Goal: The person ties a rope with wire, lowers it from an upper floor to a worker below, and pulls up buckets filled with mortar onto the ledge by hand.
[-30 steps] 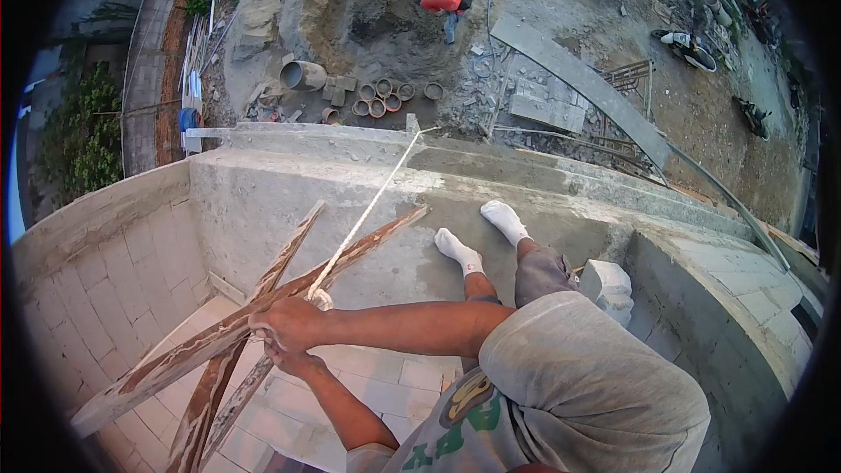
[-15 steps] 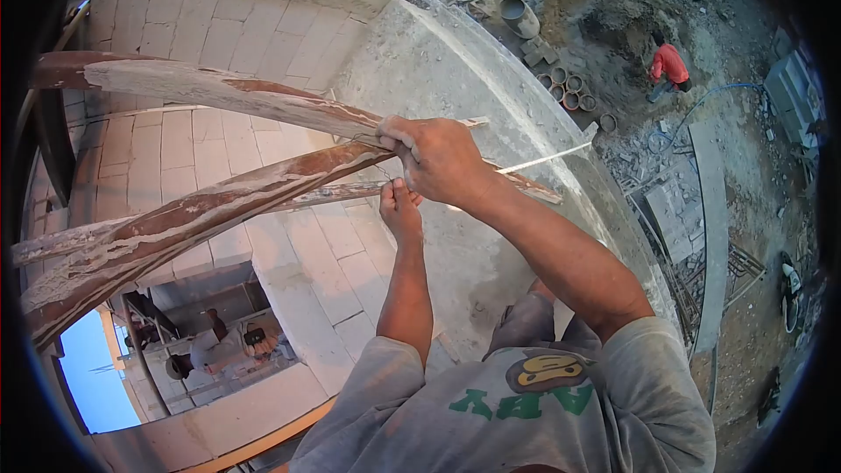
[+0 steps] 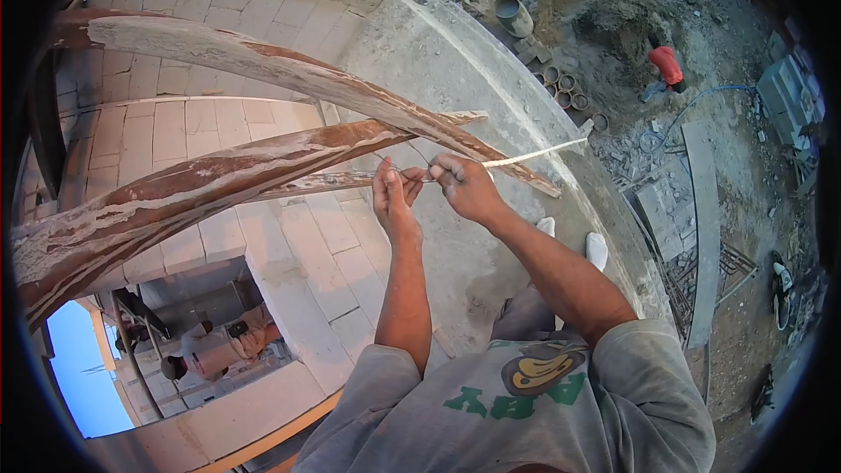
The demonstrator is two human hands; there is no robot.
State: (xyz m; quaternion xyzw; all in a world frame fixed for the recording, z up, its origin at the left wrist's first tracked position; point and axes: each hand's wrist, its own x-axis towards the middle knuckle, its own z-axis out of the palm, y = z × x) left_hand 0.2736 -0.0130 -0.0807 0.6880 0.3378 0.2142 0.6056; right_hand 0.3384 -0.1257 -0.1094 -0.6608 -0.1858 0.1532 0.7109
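Note:
Two long mortar-crusted wooden poles, an upper one (image 3: 254,57) and a lower one (image 3: 219,158), cross near the middle of the view. Just below the crossing, my left hand (image 3: 398,197) pinches a thin dark wire, thumb and fingertips together. My right hand (image 3: 469,188) is beside it, its fingertips closed on the same thin wire. The wire's path around the poles is hard to make out. A third, thinner pole (image 3: 324,182) runs behind my left hand. From behind my right hand a white rope (image 3: 539,153) stretches to the ledge.
A concrete ledge (image 3: 517,79) curves past my socked feet, with a drop beyond it. Far below are a person in red (image 3: 666,66), round pots (image 3: 565,83) and a long plank (image 3: 701,228). Another person (image 3: 223,350) shows through an opening at lower left.
The view has swung round, bringing the opening into sight. My right hand has come off the pole crossing and moved down beside my left. The person in red has bent over.

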